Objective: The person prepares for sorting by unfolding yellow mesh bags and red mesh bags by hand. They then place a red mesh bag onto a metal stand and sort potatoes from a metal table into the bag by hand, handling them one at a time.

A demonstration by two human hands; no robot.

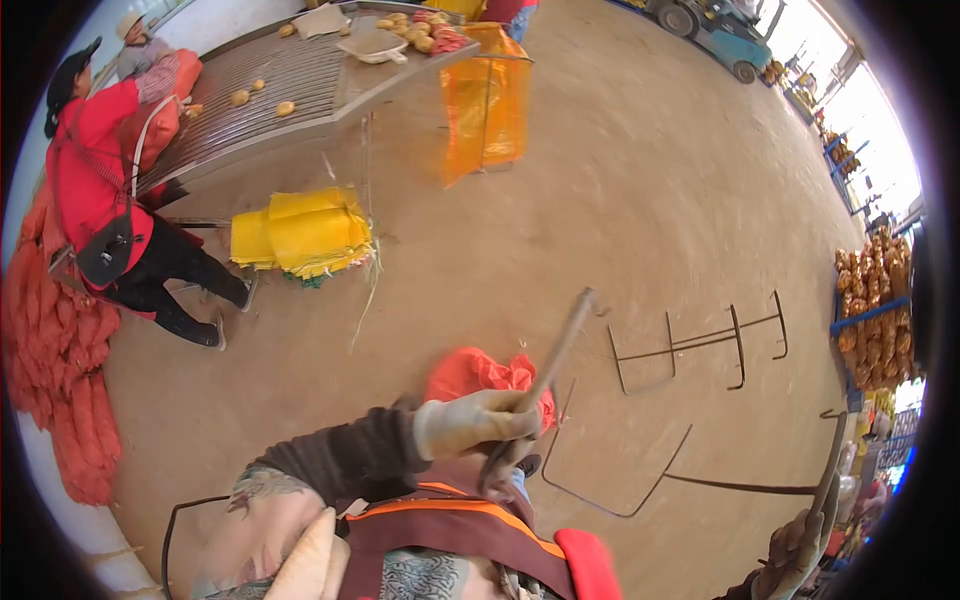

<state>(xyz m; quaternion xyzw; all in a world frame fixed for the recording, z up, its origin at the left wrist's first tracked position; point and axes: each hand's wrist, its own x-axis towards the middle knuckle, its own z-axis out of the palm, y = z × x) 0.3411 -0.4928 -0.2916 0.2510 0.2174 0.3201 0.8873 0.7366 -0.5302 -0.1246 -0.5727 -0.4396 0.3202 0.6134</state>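
Observation:
My left hand point(478, 424), in a pale work glove, is closed around a metal bar point(562, 350) that slants up and has a hooked tip. In the lower right, my right hand point(792, 548), also gloved, grips an upright metal rod point(829, 465) with a bent top. A thin crossbar runs from this rod toward a U-shaped metal frame point(628, 515); whether my left hand's bar joins it, I cannot tell. Just beyond my left hand, a red mesh bag point(478, 373) is partly hidden by the glove and bar.
A bent-rod metal rack point(690, 346) is on the floor ahead. Yellow sacks point(302, 232) are stacked left, near a person in red point(95, 185) at a slatted sorting table point(255, 70) with potatoes. An orange mesh bag point(487, 110) hangs there. A forklift point(728, 38) and filled bags point(873, 310) stand right.

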